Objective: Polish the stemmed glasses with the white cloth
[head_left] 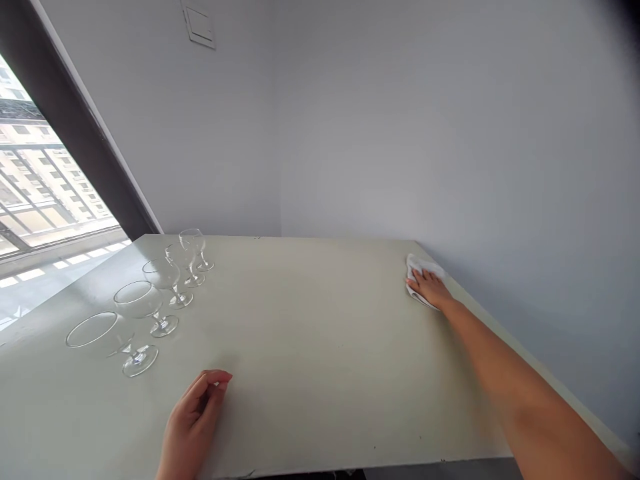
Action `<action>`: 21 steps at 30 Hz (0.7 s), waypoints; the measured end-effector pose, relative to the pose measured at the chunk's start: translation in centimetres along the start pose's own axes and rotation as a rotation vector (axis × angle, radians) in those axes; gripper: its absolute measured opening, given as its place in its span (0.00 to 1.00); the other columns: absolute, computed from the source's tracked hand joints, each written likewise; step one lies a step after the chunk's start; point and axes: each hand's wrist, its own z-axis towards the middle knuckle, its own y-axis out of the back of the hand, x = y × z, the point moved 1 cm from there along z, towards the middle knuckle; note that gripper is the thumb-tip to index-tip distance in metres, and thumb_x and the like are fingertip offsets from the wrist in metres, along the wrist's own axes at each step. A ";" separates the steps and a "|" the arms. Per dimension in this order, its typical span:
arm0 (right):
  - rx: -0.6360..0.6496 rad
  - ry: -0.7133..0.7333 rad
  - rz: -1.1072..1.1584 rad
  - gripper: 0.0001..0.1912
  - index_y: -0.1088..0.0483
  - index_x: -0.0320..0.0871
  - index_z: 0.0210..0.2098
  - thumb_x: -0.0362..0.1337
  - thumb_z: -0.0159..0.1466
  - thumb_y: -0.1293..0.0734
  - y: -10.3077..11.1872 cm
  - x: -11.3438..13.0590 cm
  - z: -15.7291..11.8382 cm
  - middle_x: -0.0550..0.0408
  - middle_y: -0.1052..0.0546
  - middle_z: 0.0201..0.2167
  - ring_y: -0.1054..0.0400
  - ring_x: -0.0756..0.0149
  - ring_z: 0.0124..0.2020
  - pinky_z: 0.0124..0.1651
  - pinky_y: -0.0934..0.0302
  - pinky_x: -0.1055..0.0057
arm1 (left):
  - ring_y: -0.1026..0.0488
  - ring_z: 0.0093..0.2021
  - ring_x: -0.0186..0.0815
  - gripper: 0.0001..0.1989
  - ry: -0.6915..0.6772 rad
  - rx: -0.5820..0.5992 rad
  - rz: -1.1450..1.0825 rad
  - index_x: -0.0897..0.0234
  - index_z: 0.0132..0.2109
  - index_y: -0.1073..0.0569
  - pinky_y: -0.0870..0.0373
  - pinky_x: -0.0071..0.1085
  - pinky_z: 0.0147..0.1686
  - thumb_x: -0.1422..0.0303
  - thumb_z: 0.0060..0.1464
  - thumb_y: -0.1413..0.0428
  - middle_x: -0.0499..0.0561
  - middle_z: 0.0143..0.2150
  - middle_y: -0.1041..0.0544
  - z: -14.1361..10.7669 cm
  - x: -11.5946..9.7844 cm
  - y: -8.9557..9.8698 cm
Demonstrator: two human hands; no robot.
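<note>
Taking the white cloth as the mark, the left hand is nearest: to the left of the cloth and well nearer the viewer, low by the desk. Its fingers are curled in, index tip and thumb drawn together, pinching nothing that shows; it looks parked, perhaps for balance while the other arm stretches out.

The right arm runs from close by up to the cloth, almost straight, likely because the cloth lies near the limit of reach. Left of the cloth and well apart, five stemmed glasses go back in a line, from the nearest glass to the farthest glass. All stand on their feet; their lean looks like lens distortion. Whether the back ones touch is hard to tell. Set to that side, they are probably safe from a sweeping arm.

The right hand lies palm down on the cloth, fingers spread, pressing rather than gripping; a flat hand would share the pressure evenly. The cloth itself sits on the desk's far right part, just beside the wall.

Beyond the cloth, far to its left, are a switch plate and a window.
</note>
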 end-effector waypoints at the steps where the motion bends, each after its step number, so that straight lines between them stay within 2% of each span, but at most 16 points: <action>1: 0.001 0.047 0.002 0.34 0.53 0.34 0.62 0.51 0.64 0.55 0.1 1.5 -0.4 0.37 0.53 0.63 0.59 0.46 0.63 0.60 0.61 0.52 | 0.33 0.33 0.33 0.14 -0.004 0.000 -0.001 0.59 0.35 0.31 0.37 0.24 0.31 0.55 0.51 0.53 0.47 0.32 0.29 0.0 -0.2 0.0; 4: 0.008 0.236 0.016 0.34 0.53 0.36 0.62 0.51 0.64 0.53 0.6 7.6 -1.8 0.41 0.53 0.63 0.62 0.49 0.63 0.61 0.63 0.53 | 0.34 0.30 0.32 0.14 -0.011 0.006 -0.005 0.60 0.35 0.31 0.38 0.24 0.29 0.55 0.51 0.53 0.46 0.31 0.30 -0.1 -0.5 0.0; 7: 0.028 0.446 0.054 0.35 0.53 0.40 0.63 0.54 0.63 0.52 1.5 14.9 -4.8 0.48 0.55 0.64 0.64 0.54 0.64 0.63 0.65 0.59 | 0.35 0.28 0.32 0.14 -0.014 0.006 -0.008 0.60 0.35 0.30 0.40 0.24 0.27 0.55 0.51 0.53 0.46 0.28 0.31 0.0 -0.6 -0.1; 9: 0.037 0.636 0.109 0.35 0.54 0.41 0.63 0.55 0.62 0.51 2.1 19.4 -8.1 0.52 0.57 0.65 0.66 0.55 0.64 0.63 0.68 0.60 | 0.36 0.27 0.31 0.14 -0.009 0.003 -0.003 0.60 0.36 0.30 0.40 0.24 0.27 0.55 0.51 0.52 0.46 0.28 0.31 0.0 -0.6 -0.1; 10: 0.043 0.690 0.128 0.35 0.53 0.45 0.62 0.57 0.61 0.50 2.4 21.3 -10.1 0.58 0.58 0.65 0.67 0.57 0.64 0.64 0.68 0.63 | 0.36 0.27 0.31 0.14 -0.005 0.003 0.001 0.59 0.36 0.30 0.40 0.24 0.27 0.56 0.51 0.52 0.46 0.28 0.31 0.1 -0.6 -0.2; 12: 0.061 0.858 0.234 0.35 0.52 0.50 0.62 0.57 0.59 0.48 2.9 24.0 -14.4 0.65 0.59 0.64 0.67 0.60 0.65 0.64 0.69 0.65 | 0.35 0.28 0.31 0.14 0.005 0.006 0.012 0.59 0.36 0.30 0.40 0.25 0.28 0.56 0.50 0.52 0.45 0.29 0.30 0.1 -0.6 -0.2; 14: 0.121 1.017 0.357 0.34 0.52 0.55 0.61 0.56 0.58 0.43 3.4 25.1 -18.8 0.72 0.63 0.63 0.68 0.63 0.65 0.65 0.71 0.66 | 0.34 0.29 0.32 0.14 0.021 0.007 0.023 0.59 0.36 0.30 0.39 0.25 0.30 0.56 0.49 0.52 0.45 0.30 0.29 0.2 -0.6 -0.1; 16: 0.135 1.076 0.467 0.33 0.55 0.60 0.61 0.53 0.58 0.41 3.9 24.5 -22.6 0.76 0.65 0.62 0.68 0.66 0.64 0.65 0.70 0.68 | 0.33 0.31 0.33 0.14 0.040 0.008 0.034 0.58 0.37 0.29 0.39 0.25 0.30 0.56 0.48 0.51 0.46 0.32 0.28 0.3 -0.7 -0.1; 18: 0.137 1.062 0.546 0.33 0.57 0.63 0.61 0.51 0.59 0.42 4.3 22.5 -25.4 0.78 0.64 0.62 0.66 0.67 0.64 0.65 0.69 0.69 | 0.32 0.32 0.34 0.15 0.052 0.013 0.046 0.58 0.37 0.29 0.39 0.26 0.30 0.55 0.47 0.51 0.46 0.32 0.27 0.4 -0.8 0.0; 21: 0.129 0.908 0.575 0.30 0.58 0.64 0.61 0.48 0.61 0.43 4.3 17.8 -27.5 0.79 0.60 0.61 0.61 0.63 0.63 0.65 0.66 0.66 | 0.32 0.32 0.34 0.16 0.047 0.014 0.058 0.59 0.37 0.28 0.39 0.26 0.28 0.55 0.47 0.51 0.46 0.31 0.27 0.4 -0.9 0.2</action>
